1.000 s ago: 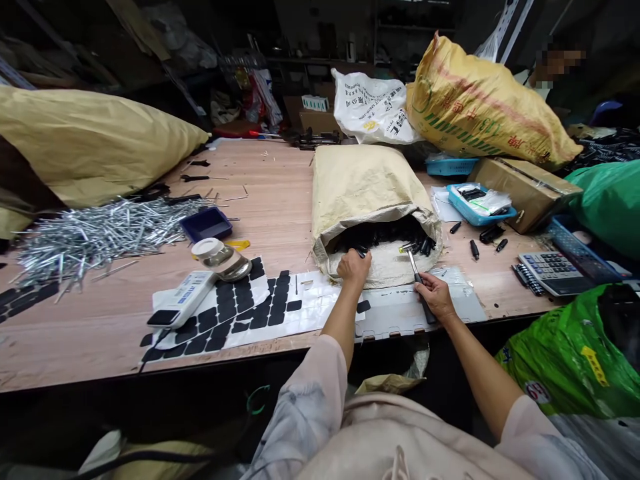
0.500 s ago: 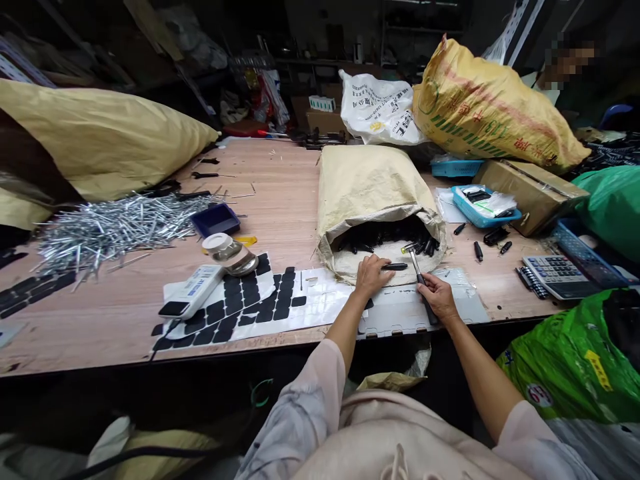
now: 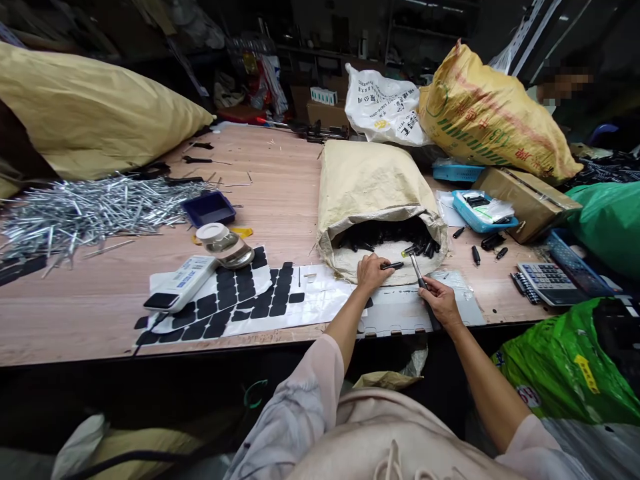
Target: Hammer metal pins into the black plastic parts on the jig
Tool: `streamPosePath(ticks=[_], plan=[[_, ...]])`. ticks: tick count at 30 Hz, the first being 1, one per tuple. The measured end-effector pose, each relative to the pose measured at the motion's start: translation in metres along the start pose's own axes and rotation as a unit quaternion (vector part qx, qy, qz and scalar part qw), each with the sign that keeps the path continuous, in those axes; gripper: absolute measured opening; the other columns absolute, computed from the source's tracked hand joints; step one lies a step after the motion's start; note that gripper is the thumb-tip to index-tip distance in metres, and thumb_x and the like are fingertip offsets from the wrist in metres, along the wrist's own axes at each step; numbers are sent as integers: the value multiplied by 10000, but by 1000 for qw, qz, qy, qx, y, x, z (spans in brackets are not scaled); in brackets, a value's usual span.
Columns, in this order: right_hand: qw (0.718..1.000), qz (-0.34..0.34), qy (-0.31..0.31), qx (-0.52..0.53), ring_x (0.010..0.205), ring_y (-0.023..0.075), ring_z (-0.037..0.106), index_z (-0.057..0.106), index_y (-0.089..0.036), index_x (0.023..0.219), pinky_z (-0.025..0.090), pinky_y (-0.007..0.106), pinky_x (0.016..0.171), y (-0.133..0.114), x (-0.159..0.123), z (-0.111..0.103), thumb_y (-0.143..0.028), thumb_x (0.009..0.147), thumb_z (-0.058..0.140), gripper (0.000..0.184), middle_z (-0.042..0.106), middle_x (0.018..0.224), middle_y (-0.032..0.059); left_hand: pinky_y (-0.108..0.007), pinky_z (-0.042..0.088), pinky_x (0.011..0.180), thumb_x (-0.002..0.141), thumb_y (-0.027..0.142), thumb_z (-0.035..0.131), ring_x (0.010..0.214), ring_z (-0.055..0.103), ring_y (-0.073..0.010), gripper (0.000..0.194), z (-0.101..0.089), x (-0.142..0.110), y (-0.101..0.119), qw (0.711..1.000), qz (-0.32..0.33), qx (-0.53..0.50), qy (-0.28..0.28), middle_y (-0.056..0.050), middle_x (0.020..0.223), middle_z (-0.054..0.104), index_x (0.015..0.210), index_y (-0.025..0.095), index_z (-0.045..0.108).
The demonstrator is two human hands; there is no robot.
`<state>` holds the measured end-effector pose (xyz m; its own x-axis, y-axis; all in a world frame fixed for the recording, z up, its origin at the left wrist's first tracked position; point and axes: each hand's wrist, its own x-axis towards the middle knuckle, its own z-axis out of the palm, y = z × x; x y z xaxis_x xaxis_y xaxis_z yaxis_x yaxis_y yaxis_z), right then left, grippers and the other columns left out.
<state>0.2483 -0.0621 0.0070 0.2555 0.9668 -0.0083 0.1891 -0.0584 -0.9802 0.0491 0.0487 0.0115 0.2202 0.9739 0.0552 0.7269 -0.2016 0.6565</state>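
A tan woven sack (image 3: 373, 177) lies on the table, its mouth towards me and full of black handles (image 3: 385, 233). Just before the mouth, my left hand (image 3: 371, 273) is closed on one slim black handle (image 3: 393, 265), which points to the right and lies low over the sack's lower lip. My right hand (image 3: 443, 301) is wrapped round the dark grip of a small hammer (image 3: 417, 268). Its metal shaft slants up to a head with a yellow face, close to the handle's right end but apart from it.
Metal rods (image 3: 95, 210) are heaped at left near a navy tray (image 3: 209, 209), a lidded jar (image 3: 225, 245) and a white device (image 3: 183, 283). Black stickers (image 3: 230, 293) lie in front. A calculator (image 3: 547, 283), cardboard box (image 3: 525, 200) and green bag (image 3: 565, 360) are at right. Another person is behind the yellow sack (image 3: 495, 113).
My left hand drew a black handle out from the sack's mouth and now keeps it at the lip. The hammer in my right hand has tilted slightly and stays near the same place.
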Motion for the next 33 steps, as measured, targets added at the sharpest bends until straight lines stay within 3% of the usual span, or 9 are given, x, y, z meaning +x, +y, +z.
streamPosePath(ticks=[7, 16, 21, 24, 28, 33], plan=[[997, -53, 5, -60, 553, 129, 553, 723, -132, 1206, 521, 275, 523, -12, -17, -4, -415, 767, 730, 522, 701, 810, 42, -359, 364, 921, 828, 411, 723, 1028, 517, -228, 205, 1, 0, -6, 1000, 13, 1, -7, -25, 993, 642, 993, 301, 777], [993, -54, -2, -106, 547, 136, 548, 722, -102, 1205, 494, 264, 499, -10, -21, 3, -424, 779, 690, 535, 697, 781, 54, -360, 352, 919, 838, 412, 711, 1036, 509, -232, 187, 0, -1, -3, 1000, 14, 8, -12, -22, 993, 647, 984, 315, 775], [987, -89, -37, -130, 532, 132, 541, 747, -147, 1165, 494, 266, 519, -6, -21, 8, -389, 782, 692, 456, 693, 740, 32, -357, 351, 904, 828, 435, 719, 1038, 503, -236, 217, 2, 1, -5, 1000, 12, 11, -4, -25, 987, 640, 1002, 318, 776], [993, -66, -43, -90, 517, 129, 541, 747, -148, 1141, 491, 267, 496, 2, -19, 9, -401, 764, 711, 455, 701, 758, 36, -356, 354, 898, 822, 432, 726, 1031, 507, -233, 210, 4, 0, -7, 1000, 14, 12, 2, -25, 987, 639, 988, 313, 775], [1000, -15, -8, 12, 478, 124, 533, 715, -131, 1154, 484, 275, 456, 9, -12, 6, -446, 728, 754, 532, 686, 726, 25, -360, 364, 912, 807, 398, 744, 1020, 514, -228, 188, 6, 1, -7, 1000, 21, 19, 12, -22, 974, 646, 959, 290, 764], [998, 3, 5, 63, 454, 124, 537, 696, -107, 1122, 458, 268, 438, 6, -7, 3, -448, 713, 769, 538, 686, 679, 21, -372, 385, 923, 832, 369, 728, 1024, 524, -228, 167, -4, -8, 1, 999, 36, 6, 27, -30, 992, 650, 958, 260, 742]])
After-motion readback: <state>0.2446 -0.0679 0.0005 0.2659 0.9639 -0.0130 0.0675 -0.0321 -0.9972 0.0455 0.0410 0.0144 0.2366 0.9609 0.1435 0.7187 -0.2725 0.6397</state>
